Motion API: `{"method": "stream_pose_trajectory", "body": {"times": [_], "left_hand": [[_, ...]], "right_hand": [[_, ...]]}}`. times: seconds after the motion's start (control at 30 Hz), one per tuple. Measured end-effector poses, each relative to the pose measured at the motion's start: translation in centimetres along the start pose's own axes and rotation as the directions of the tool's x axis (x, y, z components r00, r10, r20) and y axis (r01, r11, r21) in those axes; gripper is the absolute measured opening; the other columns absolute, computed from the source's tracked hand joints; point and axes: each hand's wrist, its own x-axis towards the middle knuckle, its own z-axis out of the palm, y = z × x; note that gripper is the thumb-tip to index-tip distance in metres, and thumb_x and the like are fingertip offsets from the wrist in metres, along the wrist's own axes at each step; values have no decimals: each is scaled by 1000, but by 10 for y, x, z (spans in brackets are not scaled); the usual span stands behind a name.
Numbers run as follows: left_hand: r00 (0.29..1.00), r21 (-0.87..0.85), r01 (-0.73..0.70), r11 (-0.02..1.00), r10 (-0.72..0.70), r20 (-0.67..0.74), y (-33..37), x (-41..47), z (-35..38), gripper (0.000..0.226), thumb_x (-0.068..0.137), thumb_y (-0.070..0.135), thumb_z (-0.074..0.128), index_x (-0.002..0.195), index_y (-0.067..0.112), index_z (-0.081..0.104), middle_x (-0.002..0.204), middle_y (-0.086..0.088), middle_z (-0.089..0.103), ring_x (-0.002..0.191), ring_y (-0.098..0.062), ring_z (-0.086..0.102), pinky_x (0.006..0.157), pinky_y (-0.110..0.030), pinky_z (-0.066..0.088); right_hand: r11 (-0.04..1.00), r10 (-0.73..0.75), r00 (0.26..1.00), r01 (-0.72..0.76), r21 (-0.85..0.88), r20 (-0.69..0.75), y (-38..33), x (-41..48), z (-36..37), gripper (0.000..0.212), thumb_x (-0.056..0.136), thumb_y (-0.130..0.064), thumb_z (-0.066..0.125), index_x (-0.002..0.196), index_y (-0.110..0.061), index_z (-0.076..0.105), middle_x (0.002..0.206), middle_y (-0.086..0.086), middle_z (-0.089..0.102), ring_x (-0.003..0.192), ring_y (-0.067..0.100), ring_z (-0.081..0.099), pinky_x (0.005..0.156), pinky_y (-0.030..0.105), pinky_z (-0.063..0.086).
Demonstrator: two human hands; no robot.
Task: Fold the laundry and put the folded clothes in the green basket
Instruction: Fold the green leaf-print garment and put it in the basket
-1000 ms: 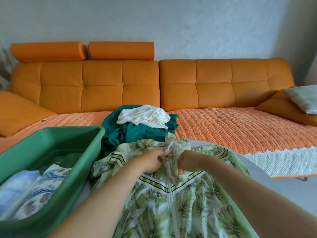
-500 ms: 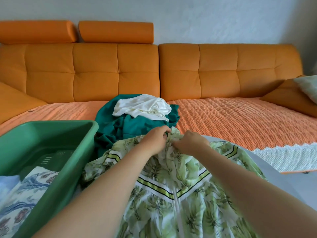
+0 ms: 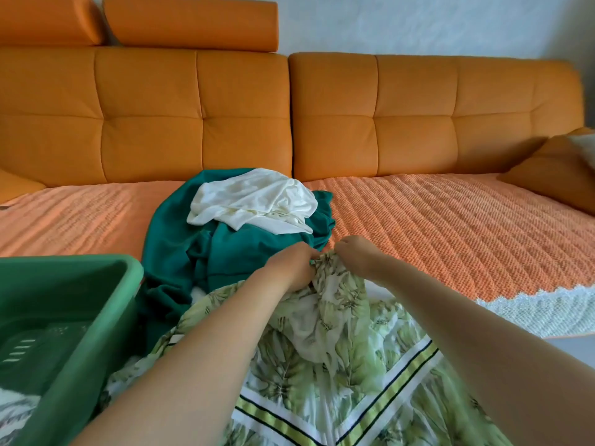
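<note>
One orange tufted sofa point(image 3: 418, 117) is counted, its back divided into two sections. Two orange cylindrical bolsters point(image 3: 45, 20) point(image 3: 193, 24) are seen atop the sofa's back, and one orange woven throw point(image 3: 434, 226) over its seat. Three loose garments are counted at the sofa's front: one green leaf-print garment point(image 3: 338, 342), one teal garment point(image 3: 199, 252), one white garment point(image 3: 254, 201). One green plastic basket point(image 3: 80, 349) is seen before the sofa's left part, with one patterned folded cloth point(image 3: 13, 410) inside. Two bare hands are counted, one left hand point(image 3: 291, 265) and one right hand point(image 3: 355, 254).
</note>
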Motion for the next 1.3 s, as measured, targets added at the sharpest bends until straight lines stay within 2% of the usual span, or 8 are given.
{"method": "stream_pose_trajectory", "body": {"times": [0.17, 0.4, 0.53, 0.6, 0.87, 1.0, 1.17, 1.3], "left_hand": [[977, -37, 12, 999, -19, -210, -13, -7, 4, 16, 97, 29, 49, 94, 27, 65, 113, 0, 61, 89, -19, 58, 71, -33, 46], [987, -248, -59, 967, 19, -162, -9, -33, -1, 57, 92, 18, 56, 144, 36, 45, 149, 8, 44, 131, -16, 47, 106, -39, 43], [952, -244, -50, 968, -28, -305, 6, -53, -8, 25, 92, 14, 55, 110, 22, 71, 114, 1, 63, 105, -21, 59, 91, -41, 51], [936, -282, -24, 959, -78, -345, 10, -64, -14, 20, 93, 18, 54, 107, 20, 68, 110, 3, 63, 100, -18, 58, 86, -37, 50], [867, -267, -73, 961, -71, -493, 16, -115, -26, 12, 94, 21, 55, 88, 11, 58, 107, 4, 65, 85, -19, 58, 71, -34, 47], [825, -324, -105, 940, -100, -557, 24, -148, -40, 21, 88, 12, 55, 71, 15, 42, 71, 3, 45, 63, -16, 39, 57, -29, 29], [882, -365, -26, 931, -151, -447, 41, -186, -57, 21, 94, 28, 59, 83, 19, 43, 74, 5, 37, 62, -13, 34, 56, -28, 27], [983, -264, 177, 948, -181, 9, 48, -223, -45, 36, 91, 41, 65, 121, 26, 51, 113, 4, 52, 97, -15, 53, 74, -29, 44]], "right_hand": [[991, -45, 997, 52, 124, -57, 2, -1, 7, 29, 103, -16, 30, 82, -11, 48, 72, 0, 41, 58, 12, 36, 44, 20, 31], [967, -134, 988, 148, 206, -79, 2, -24, 20, 39, 101, -41, 40, 109, -8, 61, 93, 7, 59, 80, 20, 52, 68, 34, 41], [950, -221, 973, 229, 211, -62, -3, -47, 18, 31, 82, -37, 61, 103, -14, 57, 90, 8, 59, 80, 22, 55, 69, 39, 45], [958, -223, 970, 237, 161, -102, -5, -55, 17, 12, 87, -17, 57, 98, -18, 54, 85, 4, 56, 74, 19, 53, 63, 34, 43], [950, -313, 882, 300, -90, -353, -7, -98, 13, 25, 86, -4, 50, 104, -19, 58, 96, 1, 58, 89, 21, 54, 72, 33, 47], [941, -338, 866, 319, -114, -368, -12, -117, 11, 27, 86, -2, 49, 102, -20, 60, 102, 3, 58, 91, 23, 55, 70, 31, 43], [953, -292, 898, 301, -23, -330, -23, -149, 10, 29, 90, -8, 49, 112, -26, 55, 105, -1, 60, 86, 20, 62, 68, 41, 57], [953, -254, 959, 225, -203, -127, -12, -177, 27, 43, 89, -30, 63, 129, -21, 48, 124, 3, 53, 104, 21, 56, 86, 36, 53]]}}
